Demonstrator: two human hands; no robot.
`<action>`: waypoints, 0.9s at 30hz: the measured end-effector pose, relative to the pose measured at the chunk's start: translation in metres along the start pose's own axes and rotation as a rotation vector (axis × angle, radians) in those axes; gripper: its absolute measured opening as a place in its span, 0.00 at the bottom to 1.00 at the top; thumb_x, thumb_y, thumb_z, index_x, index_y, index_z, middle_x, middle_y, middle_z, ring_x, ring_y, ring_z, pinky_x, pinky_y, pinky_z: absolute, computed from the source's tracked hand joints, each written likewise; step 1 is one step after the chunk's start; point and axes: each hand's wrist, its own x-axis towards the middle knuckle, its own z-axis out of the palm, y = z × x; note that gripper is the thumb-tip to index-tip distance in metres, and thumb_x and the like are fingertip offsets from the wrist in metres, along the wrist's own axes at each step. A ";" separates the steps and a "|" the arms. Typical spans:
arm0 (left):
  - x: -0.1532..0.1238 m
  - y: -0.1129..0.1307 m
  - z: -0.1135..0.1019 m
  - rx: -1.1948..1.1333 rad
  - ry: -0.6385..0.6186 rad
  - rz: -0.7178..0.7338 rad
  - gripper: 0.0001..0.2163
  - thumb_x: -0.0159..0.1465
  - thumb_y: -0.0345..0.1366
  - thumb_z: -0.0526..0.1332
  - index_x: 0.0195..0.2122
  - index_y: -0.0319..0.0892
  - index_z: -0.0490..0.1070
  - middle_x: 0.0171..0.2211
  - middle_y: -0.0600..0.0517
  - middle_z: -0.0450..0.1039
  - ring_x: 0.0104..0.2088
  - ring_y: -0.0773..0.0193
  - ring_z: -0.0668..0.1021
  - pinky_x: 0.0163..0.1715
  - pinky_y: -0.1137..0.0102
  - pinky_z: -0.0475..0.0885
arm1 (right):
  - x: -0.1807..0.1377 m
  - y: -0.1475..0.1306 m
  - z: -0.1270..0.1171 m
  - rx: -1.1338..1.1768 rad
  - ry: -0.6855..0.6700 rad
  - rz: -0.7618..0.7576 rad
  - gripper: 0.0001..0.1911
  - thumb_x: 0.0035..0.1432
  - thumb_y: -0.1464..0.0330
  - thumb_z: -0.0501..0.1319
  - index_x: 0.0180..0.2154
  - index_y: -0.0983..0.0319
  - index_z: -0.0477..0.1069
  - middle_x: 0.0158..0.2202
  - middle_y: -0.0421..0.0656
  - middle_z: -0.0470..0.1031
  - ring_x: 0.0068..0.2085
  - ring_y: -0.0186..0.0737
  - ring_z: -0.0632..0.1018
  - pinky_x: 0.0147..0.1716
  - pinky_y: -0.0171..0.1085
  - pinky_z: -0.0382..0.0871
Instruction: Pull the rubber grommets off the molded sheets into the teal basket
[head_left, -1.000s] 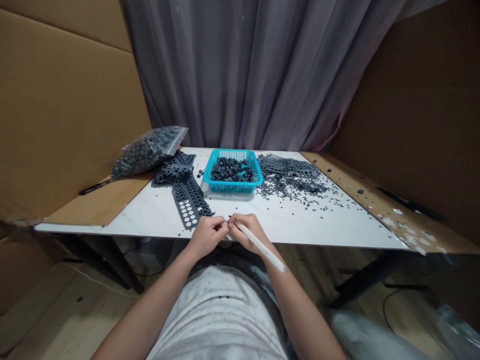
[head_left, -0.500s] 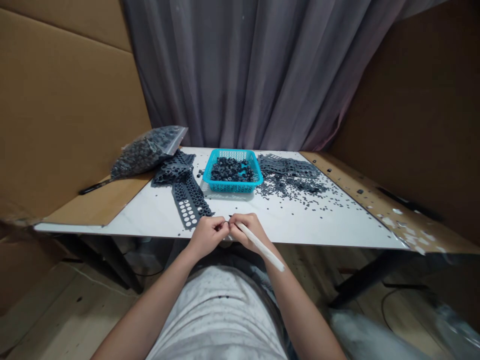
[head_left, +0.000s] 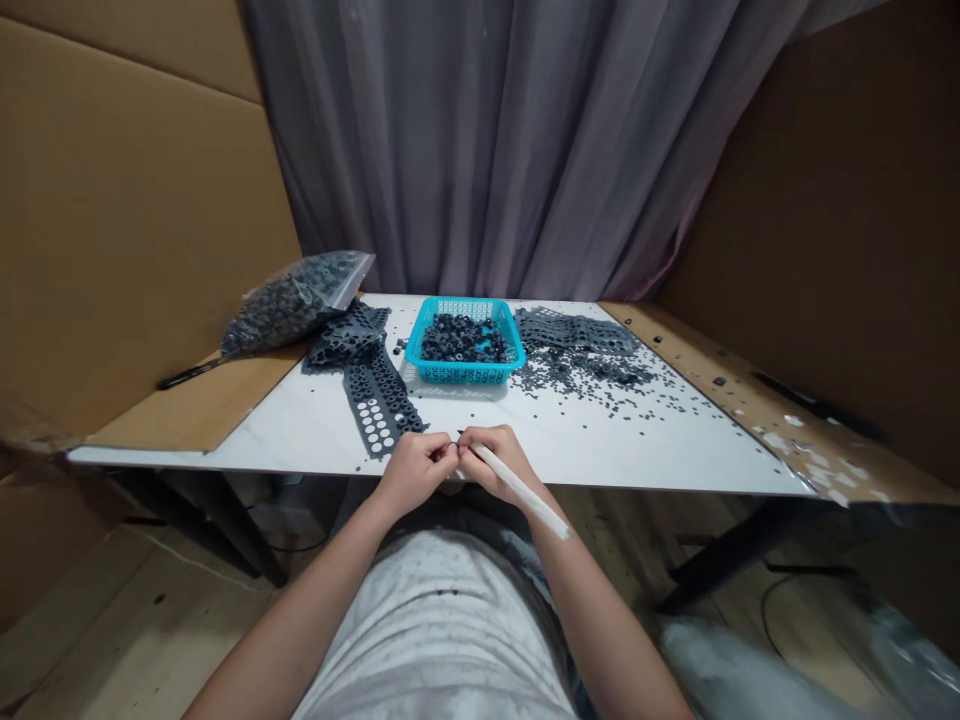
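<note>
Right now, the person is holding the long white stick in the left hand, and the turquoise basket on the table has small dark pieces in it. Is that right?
Not the hand: the head view shows the white stick in the right hand. The rest stands.

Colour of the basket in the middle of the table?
Bright turquoise blue basket; shows best in the head view, the only one here.
</note>
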 end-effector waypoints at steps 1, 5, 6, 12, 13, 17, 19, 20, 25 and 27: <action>0.000 0.000 0.000 0.002 -0.002 0.001 0.14 0.59 0.34 0.52 0.17 0.42 0.53 0.15 0.59 0.50 0.19 0.71 0.58 0.22 0.73 0.51 | 0.000 0.000 0.000 0.002 0.000 0.002 0.08 0.50 0.71 0.57 0.22 0.65 0.71 0.14 0.34 0.59 0.18 0.27 0.60 0.20 0.28 0.55; 0.000 -0.001 0.000 0.007 -0.012 0.002 0.15 0.59 0.34 0.52 0.17 0.42 0.52 0.15 0.59 0.51 0.19 0.71 0.58 0.22 0.73 0.51 | 0.000 -0.001 -0.001 0.010 -0.007 0.008 0.08 0.50 0.71 0.56 0.22 0.65 0.70 0.14 0.34 0.59 0.18 0.27 0.60 0.20 0.27 0.55; 0.000 -0.001 0.000 0.009 -0.015 0.003 0.15 0.59 0.34 0.52 0.17 0.42 0.52 0.15 0.59 0.51 0.19 0.71 0.58 0.22 0.73 0.51 | 0.001 -0.002 -0.001 0.012 -0.009 0.008 0.08 0.50 0.71 0.56 0.22 0.65 0.70 0.14 0.34 0.59 0.18 0.27 0.60 0.20 0.27 0.55; 0.000 0.000 0.000 0.022 -0.022 0.008 0.15 0.59 0.33 0.52 0.17 0.42 0.51 0.15 0.59 0.50 0.19 0.71 0.58 0.22 0.73 0.51 | 0.001 -0.002 -0.002 0.019 -0.016 0.011 0.08 0.49 0.71 0.56 0.21 0.65 0.70 0.15 0.34 0.59 0.19 0.27 0.60 0.20 0.27 0.54; 0.000 0.000 0.000 0.024 -0.023 0.009 0.15 0.59 0.33 0.52 0.17 0.42 0.51 0.15 0.59 0.50 0.19 0.71 0.58 0.22 0.73 0.51 | 0.001 -0.002 -0.002 0.021 -0.016 0.012 0.08 0.49 0.71 0.56 0.21 0.65 0.70 0.15 0.34 0.58 0.19 0.27 0.60 0.20 0.27 0.55; 0.001 0.001 0.000 0.031 -0.027 0.012 0.14 0.59 0.33 0.52 0.17 0.42 0.51 0.15 0.59 0.50 0.19 0.71 0.58 0.22 0.73 0.51 | 0.001 -0.002 -0.002 0.026 -0.017 0.018 0.08 0.48 0.71 0.56 0.21 0.65 0.69 0.15 0.35 0.59 0.19 0.28 0.60 0.20 0.27 0.55; 0.001 0.001 0.000 0.033 -0.028 0.013 0.15 0.59 0.33 0.52 0.17 0.42 0.51 0.15 0.59 0.50 0.19 0.71 0.58 0.22 0.73 0.51 | 0.001 -0.002 -0.002 0.027 -0.015 0.020 0.08 0.48 0.71 0.56 0.21 0.65 0.69 0.15 0.35 0.59 0.19 0.28 0.60 0.20 0.28 0.54; 0.001 0.000 0.000 0.033 -0.028 0.014 0.15 0.59 0.33 0.52 0.17 0.42 0.51 0.15 0.59 0.50 0.19 0.71 0.58 0.22 0.73 0.51 | 0.001 -0.002 -0.002 0.027 -0.014 0.020 0.08 0.48 0.71 0.56 0.21 0.65 0.69 0.15 0.35 0.59 0.19 0.28 0.60 0.20 0.28 0.55; 0.000 -0.001 0.000 0.031 -0.025 0.025 0.14 0.59 0.33 0.52 0.17 0.42 0.52 0.15 0.59 0.52 0.19 0.71 0.59 0.22 0.73 0.51 | 0.001 -0.003 -0.001 0.013 0.000 0.020 0.08 0.48 0.71 0.55 0.21 0.65 0.69 0.14 0.34 0.59 0.18 0.28 0.60 0.19 0.28 0.54; 0.000 -0.002 0.000 0.030 -0.021 0.031 0.14 0.59 0.33 0.52 0.17 0.42 0.52 0.15 0.59 0.52 0.20 0.71 0.59 0.22 0.73 0.51 | 0.001 -0.003 -0.001 0.005 0.011 0.019 0.08 0.48 0.71 0.55 0.21 0.64 0.69 0.14 0.34 0.59 0.18 0.28 0.60 0.19 0.28 0.54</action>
